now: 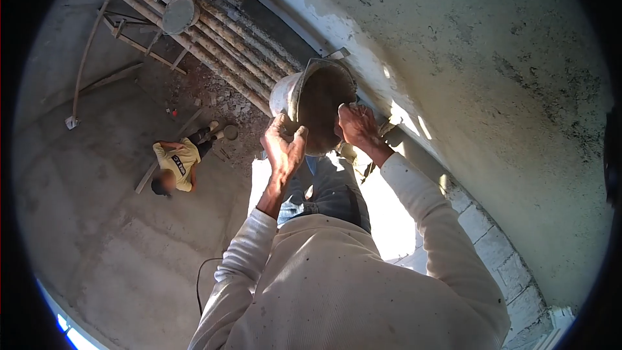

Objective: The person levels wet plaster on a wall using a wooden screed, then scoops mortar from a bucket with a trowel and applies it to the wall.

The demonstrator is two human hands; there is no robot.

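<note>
While we look down from the head camera, our left hand (pixel 285 146) is closed on the near lower rim of a mortar-caked bucket (pixel 315 105), fingers curled over the edge, and our right hand (pixel 357 126) grips the rim on the opposite side, so both hands are clamped on the same vessel. The bucket is held up in front of us, tilted so that its dark, crusted inside faces the camera, and its far rim is close against the rough plastered wall (pixel 492 78) that fills the right of the view. Our white long sleeves (pixel 421 201) run back from the wrists to the chest, with blue trousers below. Beyond the bucket, a bamboo scaffold platform (pixel 220 39) slants across the upper left, carrying a round pan (pixel 179 14). Far below on the concrete floor (pixel 103 220), well apart from us, another person in a yellow shirt (pixel 178 163) is crouched beside loose rubble.
</note>
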